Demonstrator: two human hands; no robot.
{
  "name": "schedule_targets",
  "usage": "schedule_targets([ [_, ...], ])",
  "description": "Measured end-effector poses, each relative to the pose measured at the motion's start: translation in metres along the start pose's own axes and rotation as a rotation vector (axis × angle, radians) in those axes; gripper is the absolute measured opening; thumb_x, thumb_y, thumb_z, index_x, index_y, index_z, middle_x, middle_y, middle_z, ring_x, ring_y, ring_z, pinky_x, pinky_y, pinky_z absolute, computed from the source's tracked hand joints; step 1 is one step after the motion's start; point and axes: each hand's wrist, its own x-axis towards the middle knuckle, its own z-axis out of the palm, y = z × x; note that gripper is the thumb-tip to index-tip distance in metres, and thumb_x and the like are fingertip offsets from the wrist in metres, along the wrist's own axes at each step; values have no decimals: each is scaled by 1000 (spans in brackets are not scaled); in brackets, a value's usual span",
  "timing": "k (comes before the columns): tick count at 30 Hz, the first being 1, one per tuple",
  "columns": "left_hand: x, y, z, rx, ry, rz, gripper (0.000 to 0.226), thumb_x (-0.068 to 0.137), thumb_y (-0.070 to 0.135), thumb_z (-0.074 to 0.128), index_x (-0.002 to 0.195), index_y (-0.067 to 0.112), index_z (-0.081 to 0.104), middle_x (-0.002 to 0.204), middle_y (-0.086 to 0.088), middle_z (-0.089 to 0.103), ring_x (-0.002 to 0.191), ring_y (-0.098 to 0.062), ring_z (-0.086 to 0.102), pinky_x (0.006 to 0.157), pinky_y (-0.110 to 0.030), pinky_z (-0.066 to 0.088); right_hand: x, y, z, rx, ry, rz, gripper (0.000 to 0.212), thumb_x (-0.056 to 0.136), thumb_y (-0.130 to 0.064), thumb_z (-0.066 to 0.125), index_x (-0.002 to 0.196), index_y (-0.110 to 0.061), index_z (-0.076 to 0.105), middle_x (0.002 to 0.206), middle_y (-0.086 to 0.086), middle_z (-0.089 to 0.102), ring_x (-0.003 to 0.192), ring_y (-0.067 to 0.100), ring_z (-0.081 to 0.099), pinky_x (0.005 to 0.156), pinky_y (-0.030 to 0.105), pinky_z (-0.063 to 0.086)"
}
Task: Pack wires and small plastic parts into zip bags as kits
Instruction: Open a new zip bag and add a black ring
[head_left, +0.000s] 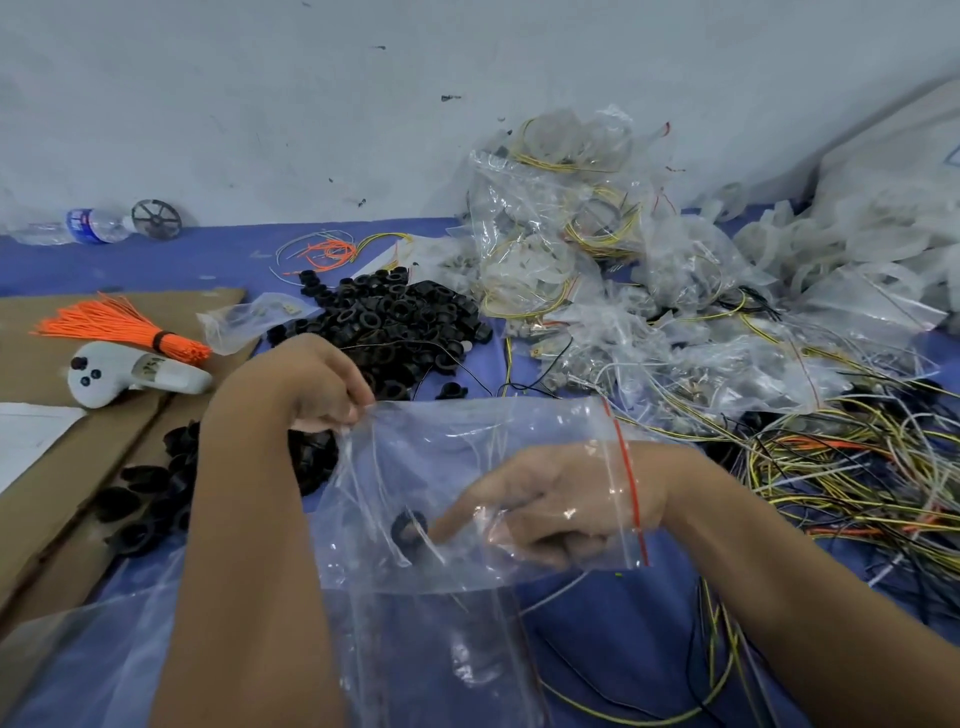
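Note:
A clear zip bag (467, 447) with a red seal strip lies sideways above the blue table, its mouth to the right. My left hand (311, 379) pinches the bag's far left corner. My right hand (550, 509) is inside the bag through the mouth, index finger stretched toward a small black plastic ring (408, 526) that lies in the bag with thin white wires. A heap of black plastic rings (405, 322) sits behind my left hand. Loose yellow, white and black wires (852, 467) are tangled at the right.
Packed zip bags (582, 228) are piled at the back right beside white plastic parts (857, 244). At the left, a bundle of orange wires (124, 327) and a white controller (130, 376) lie on cardboard (31, 499). A water bottle (78, 226) lies by the wall. Empty bags (441, 660) lie in front.

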Motion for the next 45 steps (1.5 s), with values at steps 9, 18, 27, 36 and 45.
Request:
schedule_targets([
  [9,1,21,9,120,283,52,42,81,-14,67,67,26,68,101,-12,74,99,-31,67,86,-38,55,2,14,-76,57,1073,135,21,91,-9,67,73,3,64,60,4,53,56,14,48,49,23,37],
  [18,-20,115,97,30,249,516,16,91,30,70,78,24,64,83,6,68,85,-20,66,74,-30,48,42,22,-112,-677,1094,474,29,91,-13,61,120,-10,65,117,12,64,111,32,61,90,39,52],
  [27,-15,111,141,383,-106,353,53,102,54,46,72,12,55,77,-16,64,62,-26,58,54,-33,48,36,27,-115,-827,1019,651,30,88,-30,70,111,-12,62,111,12,64,101,33,64,72,34,46],
  [36,-19,108,140,424,-122,256,45,92,54,63,76,13,55,86,-11,72,78,-28,73,81,-41,63,-7,18,-133,-36,1422,235,19,91,-26,71,75,-16,71,72,5,69,63,22,57,58,30,43],
  [45,-15,107,119,154,-320,200,24,98,4,45,80,-2,60,46,-5,64,39,-18,62,45,-25,55,-39,-17,-100,985,1182,-480,13,106,-21,47,106,-9,54,100,9,73,93,33,74,60,31,58],
])
